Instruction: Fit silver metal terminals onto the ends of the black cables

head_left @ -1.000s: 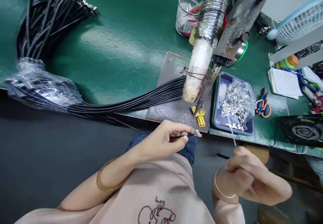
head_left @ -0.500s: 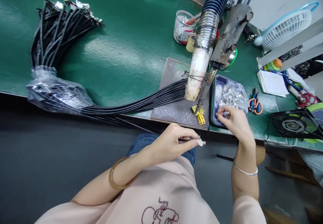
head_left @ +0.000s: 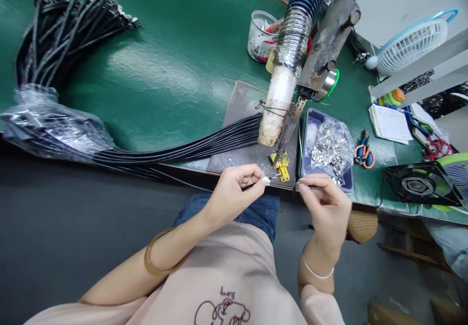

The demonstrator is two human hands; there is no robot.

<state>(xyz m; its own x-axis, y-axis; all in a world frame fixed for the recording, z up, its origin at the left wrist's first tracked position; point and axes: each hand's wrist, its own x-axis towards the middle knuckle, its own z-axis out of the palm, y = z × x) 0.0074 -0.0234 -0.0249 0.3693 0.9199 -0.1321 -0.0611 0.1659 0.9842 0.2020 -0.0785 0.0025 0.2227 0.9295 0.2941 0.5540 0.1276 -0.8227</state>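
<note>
My left hand (head_left: 234, 191) is closed, its thumb and forefinger pinching the end of a black cable just in front of the board. Thin wire ends (head_left: 274, 176) stick out past the fingertips, beside a small white piece (head_left: 266, 180). My right hand (head_left: 325, 205) is closed in a pinch at the near edge of the blue tray (head_left: 303, 161); anything between its fingertips is too small to make out. A yellow fixture (head_left: 283, 170) sits on the dark board (head_left: 226, 156), with a soldering iron's tip (head_left: 283, 142) above it. Small metal shells (head_left: 325, 144) lie on clear plastic in the tray.
A bundle of black cables (head_left: 175, 156), partly wrapped in clear plastic (head_left: 69, 130), runs along the table's left side. A white-ended hose (head_left: 276, 105) hangs over the board. Pliers (head_left: 363, 152), a notepad (head_left: 391, 122) and a black fan (head_left: 420, 183) are at the right.
My right hand has left the tray and come left and nearer my body. My left hand has moved up and left with the cable, towards the board's front edge. The view has shifted slightly.
</note>
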